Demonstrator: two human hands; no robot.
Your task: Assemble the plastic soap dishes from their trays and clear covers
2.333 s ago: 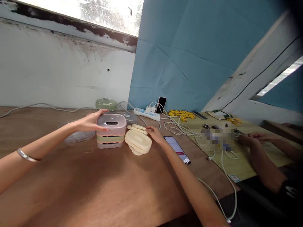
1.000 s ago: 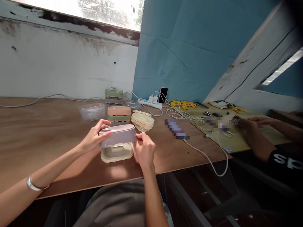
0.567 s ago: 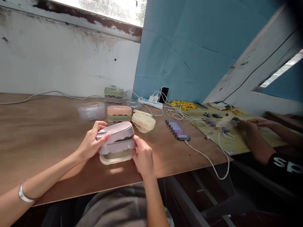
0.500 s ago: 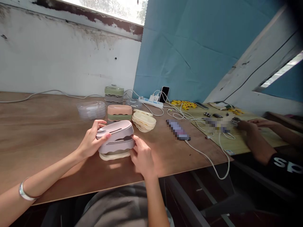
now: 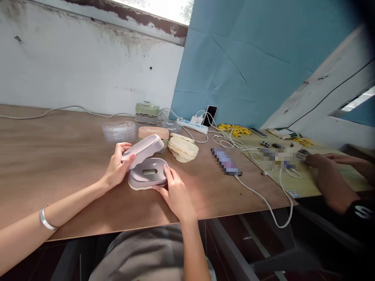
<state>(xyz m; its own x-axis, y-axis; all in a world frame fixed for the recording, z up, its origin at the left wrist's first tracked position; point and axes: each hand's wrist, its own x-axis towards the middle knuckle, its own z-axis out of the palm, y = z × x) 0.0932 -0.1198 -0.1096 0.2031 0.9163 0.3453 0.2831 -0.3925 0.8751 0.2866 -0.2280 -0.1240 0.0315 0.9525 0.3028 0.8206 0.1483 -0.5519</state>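
Note:
My left hand (image 5: 116, 168) is closed on the left end of a lilac oval soap dish (image 5: 146, 150), which it holds tilted, right end higher. Below it a second lilac soap dish (image 5: 139, 177) with an oblong slot in its middle sits on a cream wavy-edged base (image 5: 140, 188). My right hand (image 5: 178, 195) grips the right end of this lower dish, thumb at the front edge and fingers on the rim. The two lilac dishes are apart on the right and close together or touching on the left; I cannot tell which.
Behind stand clear lids (image 5: 118, 132), a peach dish (image 5: 154, 132), a green-and-grey stack (image 5: 147, 111) and cream bases (image 5: 183, 149). To the right are a power strip (image 5: 191, 125), white cables (image 5: 258, 192) and a phone (image 5: 226, 162). Another person's hands (image 5: 319, 162) are at the far right.
The upper lilac dish has been lifted off the lower one and tilted up by my left hand. The lower dish now tips its slotted face toward me. The view has shifted slightly.

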